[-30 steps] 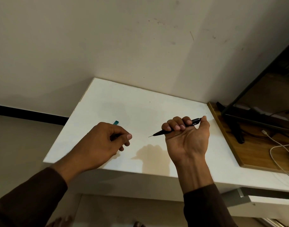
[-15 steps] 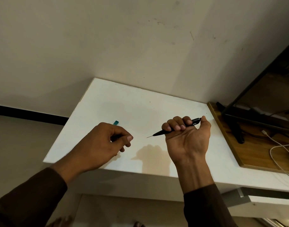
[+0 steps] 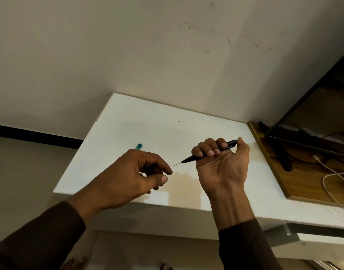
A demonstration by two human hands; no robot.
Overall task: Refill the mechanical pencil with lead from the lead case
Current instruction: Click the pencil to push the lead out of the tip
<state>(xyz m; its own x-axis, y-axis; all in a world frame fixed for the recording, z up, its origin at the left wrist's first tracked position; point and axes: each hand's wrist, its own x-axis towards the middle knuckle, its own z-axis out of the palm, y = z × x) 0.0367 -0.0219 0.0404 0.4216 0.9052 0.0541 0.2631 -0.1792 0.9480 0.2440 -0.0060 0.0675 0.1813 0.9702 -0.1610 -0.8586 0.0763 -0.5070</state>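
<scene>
My right hand [image 3: 221, 168] is closed in a fist around the black mechanical pencil [image 3: 188, 158], palm towards me and thumb on the rear cap. The pencil points left, and a thin lead sticks out of its tip. My left hand [image 3: 128, 176] hovers just left of that tip, thumb and forefinger slightly apart, with nothing visible between them. The teal lead case [image 3: 139, 146] lies on the white table [image 3: 167, 123] behind my left hand, which partly hides it.
A wooden board [image 3: 303, 188] lies at the table's right end, with a black screen stand [image 3: 284, 156] and a white cable [image 3: 327, 176] on it. A wall rises directly behind the table. The table's front edge is just below my wrists.
My left hand has moved right towards the pencil tip, and its pinched fingers have come apart. My right hand and the pencil have barely moved.
</scene>
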